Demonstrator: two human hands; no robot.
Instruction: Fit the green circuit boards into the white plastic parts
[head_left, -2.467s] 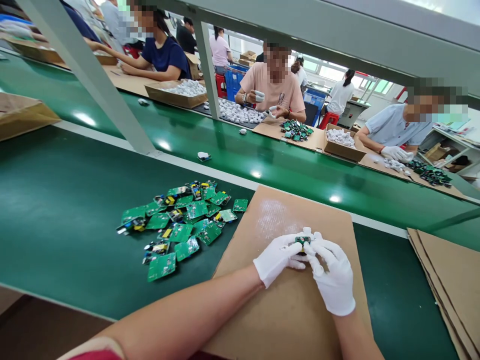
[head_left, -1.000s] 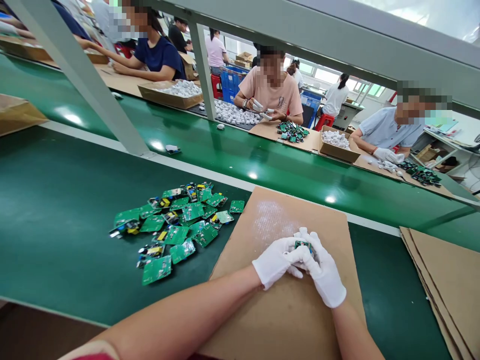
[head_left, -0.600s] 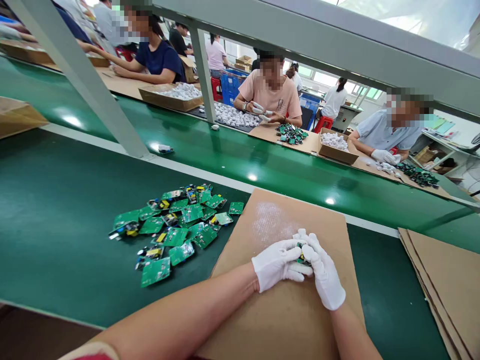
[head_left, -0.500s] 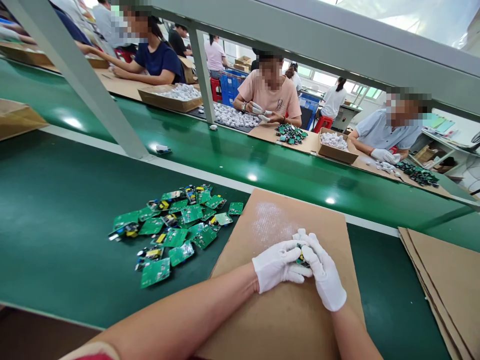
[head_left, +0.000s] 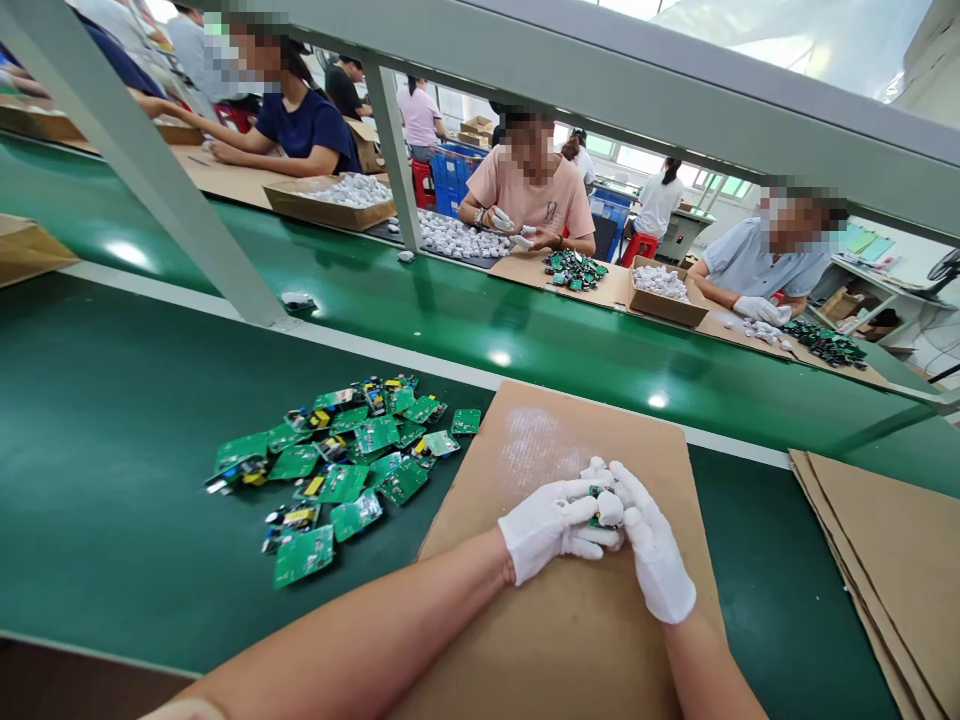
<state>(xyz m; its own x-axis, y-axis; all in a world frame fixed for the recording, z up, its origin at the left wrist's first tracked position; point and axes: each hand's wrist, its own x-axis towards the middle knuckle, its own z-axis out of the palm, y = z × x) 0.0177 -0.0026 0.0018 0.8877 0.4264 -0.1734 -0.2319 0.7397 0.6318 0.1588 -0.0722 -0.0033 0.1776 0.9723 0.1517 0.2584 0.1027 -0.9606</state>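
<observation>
My left hand (head_left: 551, 525), in a white glove, is closed round a small green circuit board (head_left: 595, 521) above a brown cardboard sheet (head_left: 540, 620). A rounded white lump (head_left: 610, 508) covers part of the board's face; the gloves hide much of both. From the right, my gloved right hand (head_left: 658, 555) curls round the same board, its fingers bent over the far side and its thumb close to the lump. To the left of the sheet lies a loose pile of green circuit boards (head_left: 345, 482) with yellow and black parts.
A pale powdery smear (head_left: 540, 440) marks the cardboard's far part. Stacked cardboard sheets (head_left: 892, 560) lie at right. A slanted grey post (head_left: 172, 180) and overhead beam (head_left: 637, 100) frame the bench. Across the green belt (head_left: 450, 320), several co-workers sit with boxes of white pieces (head_left: 352, 190).
My right thumb has drawn back from the board, and the rounded white lump now shows on it. My left hand keeps its grip. The whole view has shifted slightly.
</observation>
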